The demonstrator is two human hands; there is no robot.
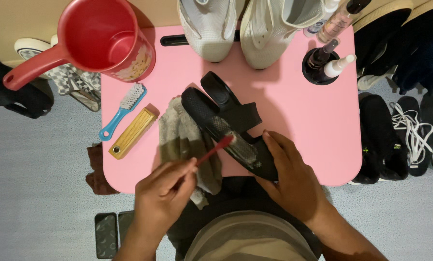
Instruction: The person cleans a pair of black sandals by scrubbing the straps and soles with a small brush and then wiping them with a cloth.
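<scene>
My left hand [165,186] grips a red toothbrush [215,148] whose head rests on the footbed of a black sandal [226,123]. My right hand [289,174] holds the sandal by its heel end, near the front edge of a pink lap table [298,116]. The sandal lies on its side, its strap raised. A grey-green cloth [182,137] lies under and to the left of the sandal.
A red jug [103,38] stands at the table's far left. A blue-handled brush [122,112] and a wooden brush [132,133] lie beside it. White sneakers [245,26] and spray bottles [330,63] sit at the back. Dark shoes [404,125] lie on the floor, right.
</scene>
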